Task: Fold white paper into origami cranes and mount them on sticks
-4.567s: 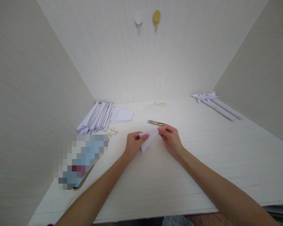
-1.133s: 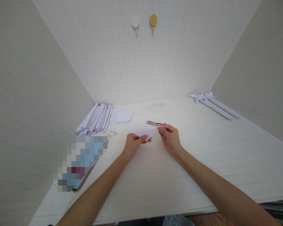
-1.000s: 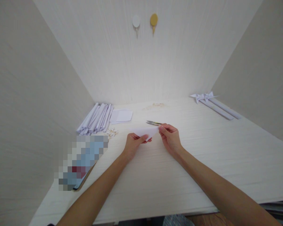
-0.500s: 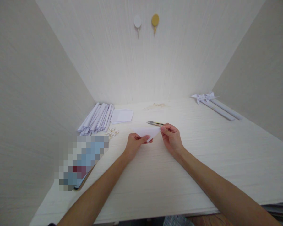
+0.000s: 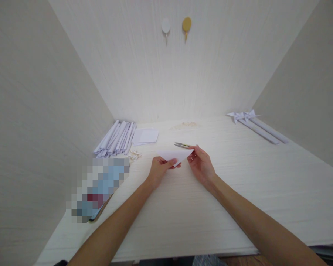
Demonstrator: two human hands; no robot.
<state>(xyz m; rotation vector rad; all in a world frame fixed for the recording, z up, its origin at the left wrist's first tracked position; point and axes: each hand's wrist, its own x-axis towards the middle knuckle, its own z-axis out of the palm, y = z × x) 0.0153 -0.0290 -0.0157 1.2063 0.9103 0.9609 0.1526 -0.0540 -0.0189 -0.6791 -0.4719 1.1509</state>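
Observation:
A folded white piece of paper (image 5: 175, 155), roughly triangular with its point toward me, is held a little above the table. My left hand (image 5: 162, 168) is closed on its lower left part, thumb on top and fingers beneath. My right hand (image 5: 201, 164) is at the paper's right corner, palm partly turned up. Its fingers are loosely curled and apart, and an upper fingertip meets or lies just behind the corner. Just beyond the right hand is a pair of small thread snips (image 5: 182, 145), blades pointing left; their handle end is hidden behind the fingers.
Rolled paper sticks (image 5: 116, 138) lie heaped at the back left beside flat paper squares (image 5: 145, 136) and small whitish bits (image 5: 135, 156). A phone-like object (image 5: 102, 192), blurred out, lies left. Two paper pinwheels (image 5: 245, 116) on sticks rest back right. Walls enclose three sides.
My right fingers have loosened from their pinch on the paper's right corner, and more of that corner shows. My left hand keeps its hold. The whole view has shifted slightly.

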